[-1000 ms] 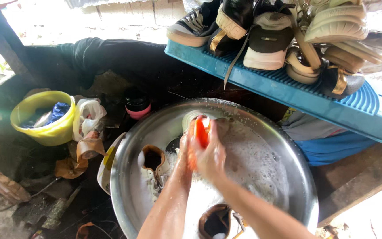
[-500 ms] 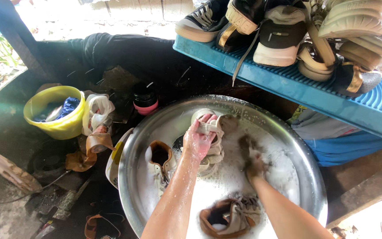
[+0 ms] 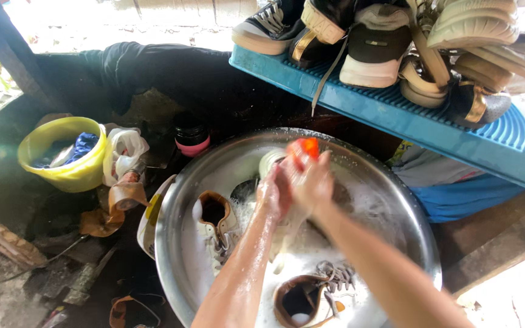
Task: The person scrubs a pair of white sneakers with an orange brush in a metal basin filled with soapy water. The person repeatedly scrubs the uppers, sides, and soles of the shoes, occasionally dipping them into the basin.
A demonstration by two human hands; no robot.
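we find the right hand gripping an orange brush and the left hand clasping a pale shoe, held over the soapy metal basin so suds fall inside.

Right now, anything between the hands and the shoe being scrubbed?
Nothing visible. The left hand grips the pale shoe over the metal basin, and the right hand presses an orange brush onto it. Motion blur hides finer contact.

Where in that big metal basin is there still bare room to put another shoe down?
The soapy stretch on the right of the basin, between its rim and the right hand, looks free. The left and near side are crowded: a shoe beside the left hand, another shoe in front. The blue rack is packed.
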